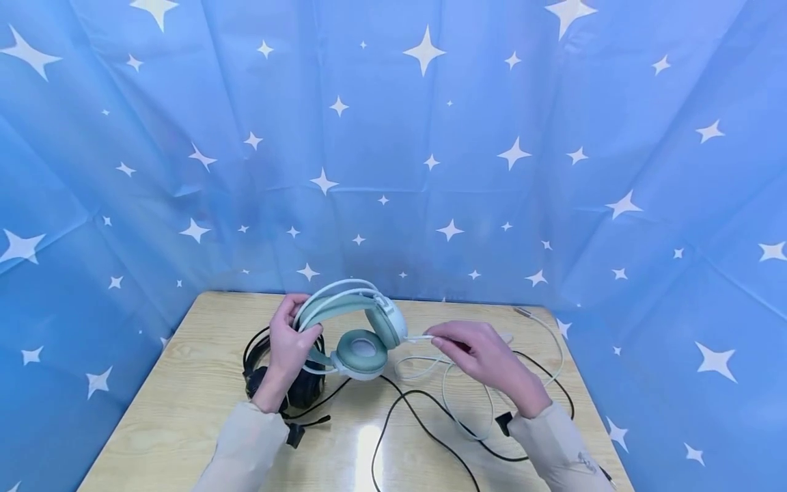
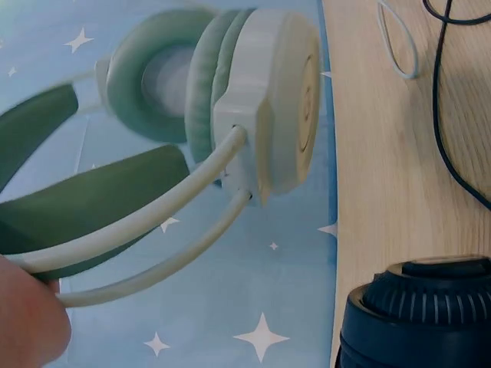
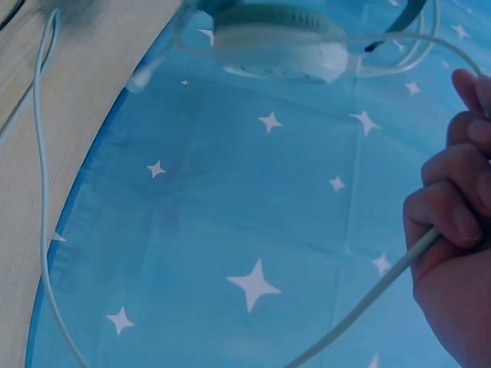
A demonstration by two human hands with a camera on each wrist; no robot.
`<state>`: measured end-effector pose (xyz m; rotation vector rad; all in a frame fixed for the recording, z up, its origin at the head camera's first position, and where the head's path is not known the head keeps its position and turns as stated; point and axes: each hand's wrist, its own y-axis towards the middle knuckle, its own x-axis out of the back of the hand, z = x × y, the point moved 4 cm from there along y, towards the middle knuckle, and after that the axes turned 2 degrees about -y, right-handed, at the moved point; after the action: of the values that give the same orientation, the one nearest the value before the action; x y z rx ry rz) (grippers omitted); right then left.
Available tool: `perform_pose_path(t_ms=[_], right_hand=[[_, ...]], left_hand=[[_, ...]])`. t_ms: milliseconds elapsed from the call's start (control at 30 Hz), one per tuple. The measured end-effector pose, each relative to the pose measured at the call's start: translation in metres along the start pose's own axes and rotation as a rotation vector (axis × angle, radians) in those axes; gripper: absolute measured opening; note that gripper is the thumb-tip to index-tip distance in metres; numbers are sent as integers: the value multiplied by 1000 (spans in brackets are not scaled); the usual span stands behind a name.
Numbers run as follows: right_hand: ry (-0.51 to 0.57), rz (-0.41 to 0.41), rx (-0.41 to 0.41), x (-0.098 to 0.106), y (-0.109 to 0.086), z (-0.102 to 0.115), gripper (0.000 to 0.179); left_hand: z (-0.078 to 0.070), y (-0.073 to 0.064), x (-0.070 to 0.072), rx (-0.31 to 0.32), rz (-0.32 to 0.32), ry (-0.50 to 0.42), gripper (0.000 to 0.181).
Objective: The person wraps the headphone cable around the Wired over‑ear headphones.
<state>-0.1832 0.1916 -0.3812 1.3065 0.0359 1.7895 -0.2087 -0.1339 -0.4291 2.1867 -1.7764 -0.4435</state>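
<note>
A pair of white and green headphones (image 1: 363, 352) is held up over the table by my left hand (image 1: 292, 345), which grips the headband. In the left wrist view the twin white headband tubes (image 2: 161, 207) run from my fingers to the ear cup (image 2: 265, 100). My right hand (image 1: 486, 359) holds the pale headphone cable (image 1: 420, 337) a short way from an ear cup; in the right wrist view my curled fingers (image 3: 453, 199) wrap round it. Black headphones (image 1: 305, 389) with a microphone lie on the table behind my left hand, partly hidden by it.
The black cable (image 1: 424, 424) snakes over the wooden table (image 1: 178, 396) to the right. Loops of pale cable (image 1: 447, 403) lie under my right hand, with a plug (image 1: 522, 311) near the back right edge. A blue star-patterned curtain (image 1: 393, 137) encloses the table.
</note>
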Motion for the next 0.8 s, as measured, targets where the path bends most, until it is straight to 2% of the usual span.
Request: perform_pose_path(t_ms=[100, 300, 467, 600, 667, 800], right_hand=[[3, -20, -33, 0, 10, -6, 22], [15, -39, -173, -7, 24, -26, 20], [6, 0, -280, -13, 32, -42, 23], [36, 48, -350, -20, 34, -52, 26], [59, 81, -362, -23, 36, -55, 28], [101, 151, -336, -25, 40, -58, 30]], left_hand=[[4, -3, -1, 4, 64, 0, 45], [2, -4, -4, -25, 178, -1, 47], [3, -5, -5, -60, 262, -36, 47], [2, -5, -6, -64, 320, -93, 46], [2, -5, -6, -64, 341, -122, 45], [0, -3, -8, -72, 399, -160, 44]])
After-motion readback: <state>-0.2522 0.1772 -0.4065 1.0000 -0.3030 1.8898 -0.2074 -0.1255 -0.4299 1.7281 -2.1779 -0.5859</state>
